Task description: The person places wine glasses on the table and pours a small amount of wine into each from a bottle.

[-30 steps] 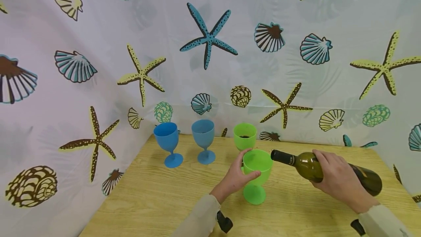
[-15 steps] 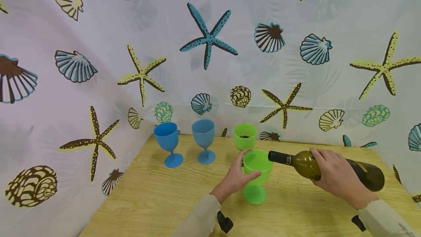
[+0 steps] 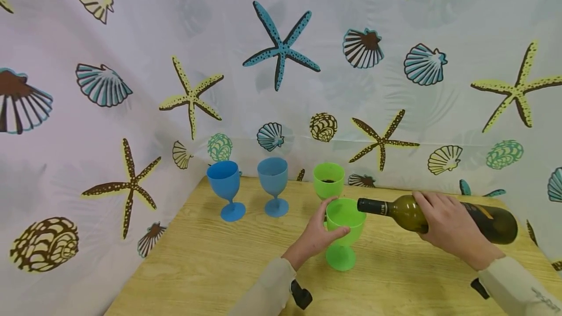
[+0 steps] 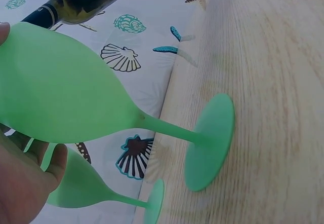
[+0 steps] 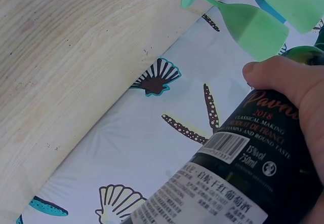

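My left hand (image 3: 313,235) grips the bowl of a light green goblet (image 3: 356,234), thumb on the near side, while its foot stands on the table. My right hand (image 3: 452,228) holds a wine bottle (image 3: 406,212) round its body, close to level, the mouth at the goblet's right rim. No stream of liquid shows. In the left wrist view the bottle's neck (image 4: 41,16) lies by the goblet's rim (image 4: 10,31). The bottle's printed label (image 5: 202,198) fills the lower part of the right wrist view. The inside bottom of the held goblet is hidden.
Right behind the held goblet stands a second green goblet (image 3: 328,188) with dark liquid in it. Two blue goblets, one darker (image 3: 224,184) and one lighter (image 3: 273,182), stand to its left. A shell-and-starfish curtain (image 3: 298,101) hangs along the wooden table's (image 3: 210,262) back and sides.
The bottle's base has risen and its mouth has shifted slightly left to the goblet's rim, so the bottle lies nearer level. My left hand and the goblet have stayed in place.
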{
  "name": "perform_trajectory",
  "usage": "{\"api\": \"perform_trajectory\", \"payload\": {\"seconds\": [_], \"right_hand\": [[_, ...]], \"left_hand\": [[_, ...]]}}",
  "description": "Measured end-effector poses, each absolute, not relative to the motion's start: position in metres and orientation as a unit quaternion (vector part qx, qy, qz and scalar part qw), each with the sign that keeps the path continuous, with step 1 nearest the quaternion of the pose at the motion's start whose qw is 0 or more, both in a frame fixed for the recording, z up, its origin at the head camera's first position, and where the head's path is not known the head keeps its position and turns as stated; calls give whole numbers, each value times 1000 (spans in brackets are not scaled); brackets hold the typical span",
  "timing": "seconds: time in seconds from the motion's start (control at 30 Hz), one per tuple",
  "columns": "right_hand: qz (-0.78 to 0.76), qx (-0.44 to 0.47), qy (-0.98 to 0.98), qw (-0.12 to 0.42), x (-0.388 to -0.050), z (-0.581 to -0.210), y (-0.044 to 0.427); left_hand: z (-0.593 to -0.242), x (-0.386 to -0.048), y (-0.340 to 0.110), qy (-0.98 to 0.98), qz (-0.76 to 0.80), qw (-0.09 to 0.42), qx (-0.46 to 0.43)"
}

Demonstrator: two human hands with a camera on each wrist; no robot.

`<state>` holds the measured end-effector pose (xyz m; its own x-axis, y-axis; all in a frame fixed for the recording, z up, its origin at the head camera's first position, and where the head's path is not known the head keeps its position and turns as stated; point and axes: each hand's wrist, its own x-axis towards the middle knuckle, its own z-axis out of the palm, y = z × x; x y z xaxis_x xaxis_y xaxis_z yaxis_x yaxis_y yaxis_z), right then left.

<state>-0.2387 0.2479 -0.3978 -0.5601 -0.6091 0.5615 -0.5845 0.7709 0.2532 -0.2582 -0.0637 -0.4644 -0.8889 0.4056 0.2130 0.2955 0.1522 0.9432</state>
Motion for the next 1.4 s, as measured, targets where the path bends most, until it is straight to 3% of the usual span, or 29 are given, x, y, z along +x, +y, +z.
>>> {"api": "perform_trajectory", "payload": {"seconds": [1.4], "right_hand": [[-77,403,-846,341,-241,-376,249]], "left_hand": [[-463,-260,-64,770,597,45,221]]}}
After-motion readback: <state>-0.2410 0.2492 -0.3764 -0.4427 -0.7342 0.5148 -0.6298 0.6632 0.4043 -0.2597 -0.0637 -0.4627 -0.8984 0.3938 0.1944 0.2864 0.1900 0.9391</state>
